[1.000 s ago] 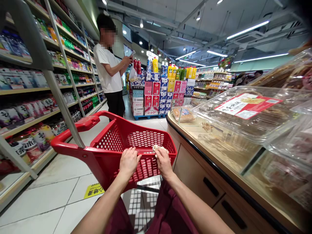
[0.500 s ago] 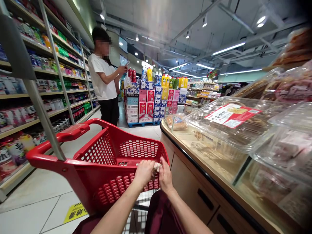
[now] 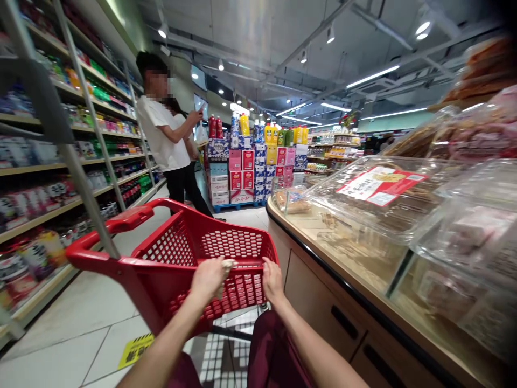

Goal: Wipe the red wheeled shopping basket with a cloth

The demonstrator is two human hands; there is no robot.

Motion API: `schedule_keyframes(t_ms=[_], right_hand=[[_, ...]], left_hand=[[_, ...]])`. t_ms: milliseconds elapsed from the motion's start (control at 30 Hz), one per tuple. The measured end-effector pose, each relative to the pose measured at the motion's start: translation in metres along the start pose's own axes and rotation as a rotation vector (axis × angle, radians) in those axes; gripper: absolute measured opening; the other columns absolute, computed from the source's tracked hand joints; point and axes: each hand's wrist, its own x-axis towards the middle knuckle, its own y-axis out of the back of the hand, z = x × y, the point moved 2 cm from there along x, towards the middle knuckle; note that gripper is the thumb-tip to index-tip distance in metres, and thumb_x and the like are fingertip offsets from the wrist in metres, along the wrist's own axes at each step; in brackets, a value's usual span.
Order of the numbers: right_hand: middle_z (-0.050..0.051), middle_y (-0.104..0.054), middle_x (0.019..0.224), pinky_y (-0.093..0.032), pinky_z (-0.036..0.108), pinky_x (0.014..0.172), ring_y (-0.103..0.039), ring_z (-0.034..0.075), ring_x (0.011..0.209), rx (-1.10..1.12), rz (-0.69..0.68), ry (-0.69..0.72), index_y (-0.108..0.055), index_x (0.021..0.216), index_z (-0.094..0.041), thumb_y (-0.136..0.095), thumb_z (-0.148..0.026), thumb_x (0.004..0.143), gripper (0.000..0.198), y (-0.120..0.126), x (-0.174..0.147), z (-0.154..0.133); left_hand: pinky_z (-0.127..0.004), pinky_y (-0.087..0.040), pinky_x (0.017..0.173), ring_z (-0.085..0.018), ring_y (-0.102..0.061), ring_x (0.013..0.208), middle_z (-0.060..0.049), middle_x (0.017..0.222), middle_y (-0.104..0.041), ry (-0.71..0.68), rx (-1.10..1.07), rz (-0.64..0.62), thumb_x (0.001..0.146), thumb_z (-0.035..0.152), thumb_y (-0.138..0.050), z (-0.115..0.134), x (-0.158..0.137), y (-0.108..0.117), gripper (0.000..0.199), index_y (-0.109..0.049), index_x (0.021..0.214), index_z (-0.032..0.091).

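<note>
A red plastic shopping cart basket [image 3: 147, 288] with honeycomb holes stands right in front of me. My left hand [image 3: 208, 280] is closed on a crumpled off-white cloth [image 3: 226, 272], which hangs down the outer face of the basket's near side. My right hand [image 3: 273, 281] is wrapped over the basket's rim at the right corner, fingers on the inner side. A red handle bar [image 3: 97, 245] runs along the cart's left end. The inside bottom of the basket is mostly hidden by its near wall.
Drink shelves [image 3: 92, 186] line the left side. A person in a white shirt [image 3: 163, 134] stands beyond the cart, holding a phone. Stacked drink cartons [image 3: 242, 175] are farther back. A wooden counter [image 3: 311, 291] with clear food boxes [image 3: 375, 199] borders the right.
My left hand has moved left along the rim with the cloth, away from my right hand. My right hand now curls over the rim. The standing person has taken a wider stance.
</note>
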Motion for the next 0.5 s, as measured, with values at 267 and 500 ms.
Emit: schedule_keyframes(t_ms=[267,500], right_hand=[[0.007,-0.062,0.084,-0.042,0.034,0.079,-0.053,0.019,0.084,0.017,-0.071,0.102,-0.061,0.088,-0.017,-0.025,-0.035,0.088,0.041,0.013,0.002,0.027],[0.007,-0.060,0.078,-0.040,0.034,0.076,-0.052,0.018,0.077,0.017,-0.081,0.123,-0.062,0.083,-0.017,-0.026,-0.034,0.088,0.040,0.006,0.009,0.023]], left_hand=[[-0.031,-0.034,0.077,-0.016,-0.053,0.082,-0.004,0.083,-0.061,-0.045,0.070,-0.009,0.083,0.023,-0.035,-0.020,-0.016,0.005,0.022,-0.057,0.084,0.021],[-0.033,-0.035,0.070,-0.019,-0.055,0.069,-0.008,0.070,-0.060,0.107,0.244,0.024,0.085,0.032,-0.031,-0.070,-0.025,0.037,0.036,-0.058,0.069,0.015]])
